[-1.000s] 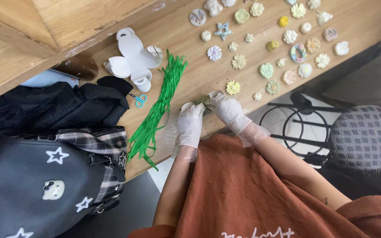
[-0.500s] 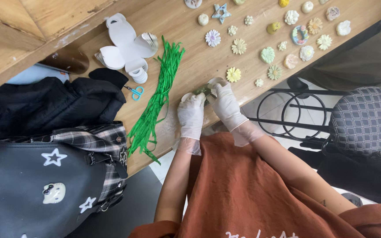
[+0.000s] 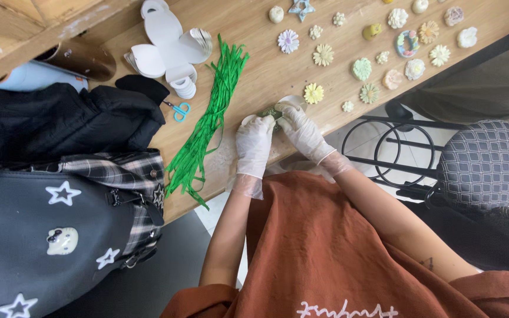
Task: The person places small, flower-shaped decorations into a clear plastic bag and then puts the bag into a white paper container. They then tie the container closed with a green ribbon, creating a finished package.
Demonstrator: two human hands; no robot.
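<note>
Both gloved hands, left hand (image 3: 253, 143) and right hand (image 3: 303, 131), pinch what looks like a small green piece (image 3: 269, 112).

We count two gloved hands (image 3: 254, 141) (image 3: 304, 132), one pair of blue scissors (image 3: 179, 111), one bundle of green strips (image 3: 210, 121), one stool (image 3: 484, 162)

Table (image 3: 266, 70): bare wood, visible grain, matt, pale smudge near edge. Hands: left hand (image 3: 253, 144) and right hand (image 3: 303, 131) in thin white gloves, smooth, slightly translucent at cuffs. Green lump (image 3: 269, 112) between fingertips: rough, crumbly look. Green strips (image 3: 207, 126): raffia-like, thin, papery, matt. White cut-outs (image 3: 169, 44): stiff card, smooth. Small flowers (image 3: 313, 93): moulded, pastel, waxy matt. Scissors (image 3: 179, 111): blue plastic handles. Black bag (image 3: 48, 235): smooth, faint sheen. Stool frame (image 3: 384, 150): black metal.
</note>
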